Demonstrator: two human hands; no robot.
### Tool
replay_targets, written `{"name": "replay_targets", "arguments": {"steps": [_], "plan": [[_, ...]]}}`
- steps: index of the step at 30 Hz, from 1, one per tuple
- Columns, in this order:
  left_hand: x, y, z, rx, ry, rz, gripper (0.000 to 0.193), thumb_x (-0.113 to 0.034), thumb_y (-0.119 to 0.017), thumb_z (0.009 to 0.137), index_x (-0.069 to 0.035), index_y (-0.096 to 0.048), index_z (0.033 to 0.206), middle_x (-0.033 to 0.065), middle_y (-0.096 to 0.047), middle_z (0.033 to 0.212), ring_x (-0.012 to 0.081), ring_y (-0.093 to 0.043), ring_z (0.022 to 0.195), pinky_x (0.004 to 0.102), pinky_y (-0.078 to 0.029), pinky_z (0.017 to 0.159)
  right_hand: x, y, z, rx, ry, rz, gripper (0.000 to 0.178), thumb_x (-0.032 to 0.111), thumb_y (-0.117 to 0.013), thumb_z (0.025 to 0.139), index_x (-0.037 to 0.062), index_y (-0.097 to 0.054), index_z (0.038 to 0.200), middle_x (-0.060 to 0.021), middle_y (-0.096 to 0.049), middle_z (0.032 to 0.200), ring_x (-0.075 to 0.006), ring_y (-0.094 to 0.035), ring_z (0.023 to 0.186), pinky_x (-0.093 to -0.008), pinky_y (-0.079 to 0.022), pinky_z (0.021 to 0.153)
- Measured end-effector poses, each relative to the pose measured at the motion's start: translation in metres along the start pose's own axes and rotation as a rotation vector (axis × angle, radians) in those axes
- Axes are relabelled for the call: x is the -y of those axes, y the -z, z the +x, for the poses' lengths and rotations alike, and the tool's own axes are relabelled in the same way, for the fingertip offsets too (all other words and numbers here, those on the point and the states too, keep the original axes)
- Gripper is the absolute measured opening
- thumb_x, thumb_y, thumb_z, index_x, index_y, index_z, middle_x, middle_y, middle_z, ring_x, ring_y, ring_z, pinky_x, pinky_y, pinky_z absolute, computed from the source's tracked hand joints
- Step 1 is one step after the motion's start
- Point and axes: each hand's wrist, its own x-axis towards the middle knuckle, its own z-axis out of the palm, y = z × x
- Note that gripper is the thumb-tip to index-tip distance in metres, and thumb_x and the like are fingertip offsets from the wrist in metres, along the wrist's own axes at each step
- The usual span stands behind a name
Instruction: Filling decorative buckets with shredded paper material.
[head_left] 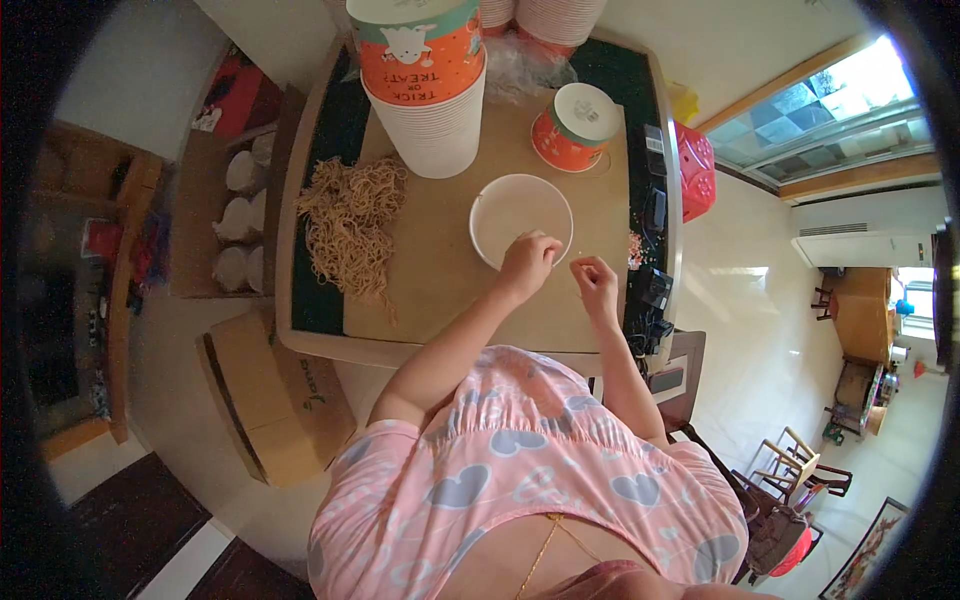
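A white-lined paper bucket [512, 208] stands with its mouth up in the middle of the table. At its near right rim is my left hand [528, 264], fingers curled in and closed. My right hand [597, 284] is just to the right, apart from the bucket, with thumb and fingertips pinched together. Anything between the fingers of either hand is too small to make out. A tangled heap of tan twine cords [352, 225] lies to the left. Behind the bucket, a small orange and green paper bucket [572, 130] rests upside down.
A tall stack of nested paper buckets [425, 110] stands at the back left, with clear plastic wrap [525, 68] beside it. Dark boxy devices [655, 210] line the table's right edge. Cardboard boxes [270, 400] sit on the left floor; a red stool [695, 170] stands right.
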Motion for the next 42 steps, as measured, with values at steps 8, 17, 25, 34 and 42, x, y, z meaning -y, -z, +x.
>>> {"name": "replay_targets", "arguments": {"steps": [8,17,25,34,42], "plan": [[0.010,-0.010,0.006,0.101,-0.010,0.182,0.011,-0.010,-0.055,0.076,-0.006,-0.065,0.075,0.0121,-0.061,0.079,0.0294,-0.058,0.080,0.0403,-0.047,0.072,-0.022,-0.012,0.013,-0.028,-0.067,0.098,0.007,0.009,-0.064,0.082,0.0023,-0.062,0.083,0.0080,-0.048,0.059,-0.0007,-0.038,0.054,-0.0183,-0.027,0.047],[0.015,-0.012,0.003,0.106,0.050,0.168,0.013,-0.015,-0.055,0.078,-0.007,-0.065,0.081,0.0124,-0.062,0.081,0.0302,-0.060,0.078,0.0412,-0.048,0.070,-0.018,-0.011,0.012,-0.022,-0.101,0.180,0.006,0.008,-0.063,0.083,0.0018,-0.062,0.084,0.0078,-0.049,0.061,0.0000,-0.038,0.056,-0.0170,-0.026,0.048],[0.006,0.012,-0.010,0.243,0.033,0.236,0.016,-0.014,-0.058,0.074,-0.008,-0.063,0.088,0.0149,-0.062,0.080,0.0335,-0.061,0.071,0.0422,-0.048,0.061,0.005,-0.016,0.001,-0.015,-0.107,0.164,0.009,0.011,-0.062,0.084,0.0017,-0.060,0.083,0.0055,-0.051,0.062,-0.0015,-0.041,0.056,-0.0180,-0.030,0.047],[-0.017,0.066,-0.001,0.118,0.160,-0.012,0.013,-0.005,-0.054,0.075,-0.003,-0.059,0.087,0.0162,-0.059,0.068,0.0290,-0.062,0.062,0.0356,-0.046,0.054,0.042,-0.047,0.009,0.152,-0.059,0.231,0.012,0.016,-0.059,0.086,0.0041,-0.057,0.086,-0.0012,-0.060,0.071,-0.0050,-0.053,0.060,-0.0184,-0.040,0.048],[-0.019,0.070,-0.005,0.168,0.193,-0.103,0.020,-0.002,-0.054,0.077,-0.002,-0.061,0.096,0.0166,-0.063,0.075,0.0247,-0.064,0.067,0.0327,-0.049,0.060,0.038,-0.053,0.013,0.111,-0.016,0.093,0.011,0.010,-0.061,0.081,-0.0003,-0.058,0.084,-0.0051,-0.060,0.075,-0.0108,-0.057,0.070,-0.0263,-0.045,0.060]]}}
